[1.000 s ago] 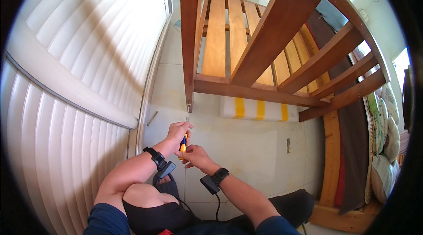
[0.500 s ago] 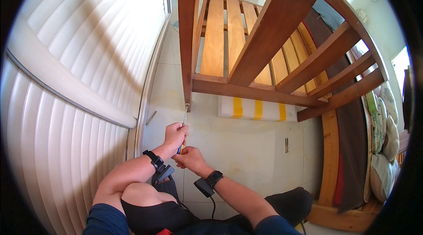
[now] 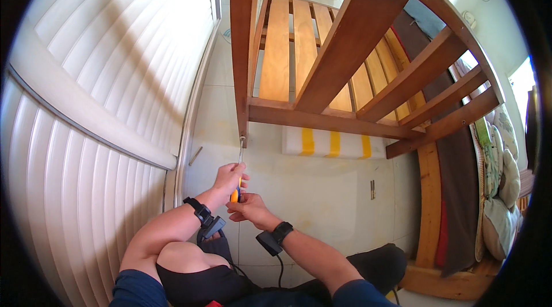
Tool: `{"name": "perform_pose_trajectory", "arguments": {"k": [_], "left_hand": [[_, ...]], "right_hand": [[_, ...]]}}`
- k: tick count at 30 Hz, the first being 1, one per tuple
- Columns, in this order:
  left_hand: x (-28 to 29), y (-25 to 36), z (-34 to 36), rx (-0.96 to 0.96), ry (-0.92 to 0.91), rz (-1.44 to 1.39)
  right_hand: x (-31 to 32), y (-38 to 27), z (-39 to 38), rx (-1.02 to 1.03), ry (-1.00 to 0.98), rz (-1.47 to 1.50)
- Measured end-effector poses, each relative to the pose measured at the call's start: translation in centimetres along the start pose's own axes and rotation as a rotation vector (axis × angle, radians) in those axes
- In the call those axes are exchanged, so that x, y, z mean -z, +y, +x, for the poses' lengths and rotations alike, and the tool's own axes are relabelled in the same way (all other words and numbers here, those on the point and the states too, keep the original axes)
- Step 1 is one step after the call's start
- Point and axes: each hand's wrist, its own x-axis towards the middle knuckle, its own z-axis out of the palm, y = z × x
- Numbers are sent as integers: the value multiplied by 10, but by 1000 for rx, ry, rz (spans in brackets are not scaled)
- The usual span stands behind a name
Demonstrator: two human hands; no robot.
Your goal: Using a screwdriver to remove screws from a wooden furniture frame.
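Observation:
A screwdriver with a yellow and blue handle (image 3: 234, 195) points away from me. Its thin metal shaft reaches the metal fastener (image 3: 242, 139) near the foot of a brown wooden post (image 3: 240, 77). My left hand (image 3: 229, 177) is curled around the screwdriver where shaft meets handle, its fingertips slightly loosened. Behind it, my right hand (image 3: 250, 209) pinches the rear end of the handle between thumb and fingers. The post belongs to a slatted wooden bed end (image 3: 339, 120), with light wooden bed slats (image 3: 276, 48) beyond it.
White ribbed doors (image 3: 109, 77) rise close on my left. Small metal pieces (image 3: 372, 189) and a thin rod (image 3: 195, 155) lie on the tiled floor. A white block with yellow bands (image 3: 319, 142) sits under the bed. Right stands another wooden frame (image 3: 430, 209) with cushions.
The left hand's fingers have loosened a little and more of the yellow handle shows. The right hand stays at the handle's rear. The whole view has shifted slightly.

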Motion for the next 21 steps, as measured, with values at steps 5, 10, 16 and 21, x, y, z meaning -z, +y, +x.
{"name": "perform_pose_trajectory", "arguments": {"k": [5,10,16,21], "left_hand": [[12,-17,22,-66,31,46],[17,-10,12,37,-159,-310],[7,-6,10,-62,-20,-70],[4,-11,12,-150,62,12]], "right_hand": [[-12,-9,-2,5,96,-272],[3,-15,-10,-12,-239,225],[-2,-16,-2,-35,-87,12],[-19,-28,-10,-32,122,-328]]}}
